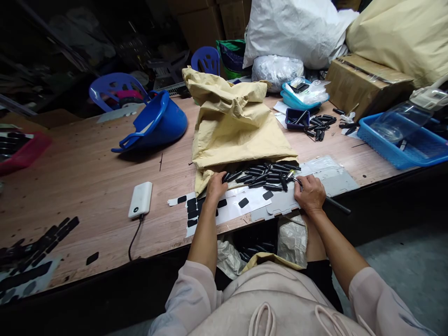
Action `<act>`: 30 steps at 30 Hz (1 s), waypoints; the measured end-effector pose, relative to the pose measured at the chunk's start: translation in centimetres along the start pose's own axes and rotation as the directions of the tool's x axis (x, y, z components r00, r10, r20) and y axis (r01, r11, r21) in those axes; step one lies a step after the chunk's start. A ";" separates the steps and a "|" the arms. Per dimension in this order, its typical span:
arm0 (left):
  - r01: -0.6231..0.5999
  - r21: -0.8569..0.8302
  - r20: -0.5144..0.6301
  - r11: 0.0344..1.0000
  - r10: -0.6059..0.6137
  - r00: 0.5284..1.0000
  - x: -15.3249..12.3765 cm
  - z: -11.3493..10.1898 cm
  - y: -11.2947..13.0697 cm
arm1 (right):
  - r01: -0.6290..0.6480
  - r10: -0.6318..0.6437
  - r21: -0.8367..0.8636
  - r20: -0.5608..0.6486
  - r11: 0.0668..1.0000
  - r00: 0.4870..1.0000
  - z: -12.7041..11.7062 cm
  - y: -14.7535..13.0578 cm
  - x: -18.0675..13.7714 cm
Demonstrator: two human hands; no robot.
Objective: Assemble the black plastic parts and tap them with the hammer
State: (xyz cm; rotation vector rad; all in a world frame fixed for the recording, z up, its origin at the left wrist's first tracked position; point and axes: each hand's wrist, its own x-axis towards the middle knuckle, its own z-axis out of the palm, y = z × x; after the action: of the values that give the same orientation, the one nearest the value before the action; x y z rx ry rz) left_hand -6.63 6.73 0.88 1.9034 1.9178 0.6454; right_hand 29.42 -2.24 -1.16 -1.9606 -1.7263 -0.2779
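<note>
My right hand [311, 193] is closed round a dark-handled tool [338, 205], whose metal end with a yellowish tip points left at the pile. Slim black parts [268, 175] lie heaped at the mouth of a tan sack [241, 135]. At the pile's left end, the fingers of my left hand [216, 187] are bent inward on a slim black part [227, 177]; my hand partly hides it. Under both hands are a white sheet [233, 210] with dark rounded patches [243, 203] and a grey board [325, 172].
Left on the table are a white power bank [140, 199] with a cable and a tilted blue basin [161, 121]. A blue basket [392, 149], a carton [367, 86] and more black parts [320, 123] stand to the right. An open bag [259, 254] of black parts sits below the table edge.
</note>
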 end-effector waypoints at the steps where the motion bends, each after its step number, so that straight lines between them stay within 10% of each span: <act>1: 0.013 -0.007 -0.009 1.000 -0.013 1.000 -0.1 0.0 0.1 | 0.000 0.000 -0.002 -0.001 1.000 1.000 0.0 0.0 0.0; 10: 0.080 -0.202 -0.213 0.976 -0.123 0.969 -3.9 -0.1 1.6 | 0.006 -0.006 -0.011 0.005 1.000 1.000 0.1 0.1 -0.1; 20: -0.208 -0.377 0.112 0.903 0.267 0.957 -9.9 3.5 5.5 | 0.015 -0.015 -0.029 -0.010 0.999 1.000 0.2 0.3 0.0; 30: -0.230 -0.292 0.017 0.929 0.245 0.969 -9.8 4.8 5.5 | 0.025 -0.026 0.031 0.051 0.999 0.998 0.1 1.0 0.4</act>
State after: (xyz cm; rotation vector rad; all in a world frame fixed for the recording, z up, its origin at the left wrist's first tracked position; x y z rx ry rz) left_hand 0.86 -2.81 -0.64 1.9538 1.4771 0.8824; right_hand 30.48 -1.93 -1.26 -1.9412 -1.7785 -0.2105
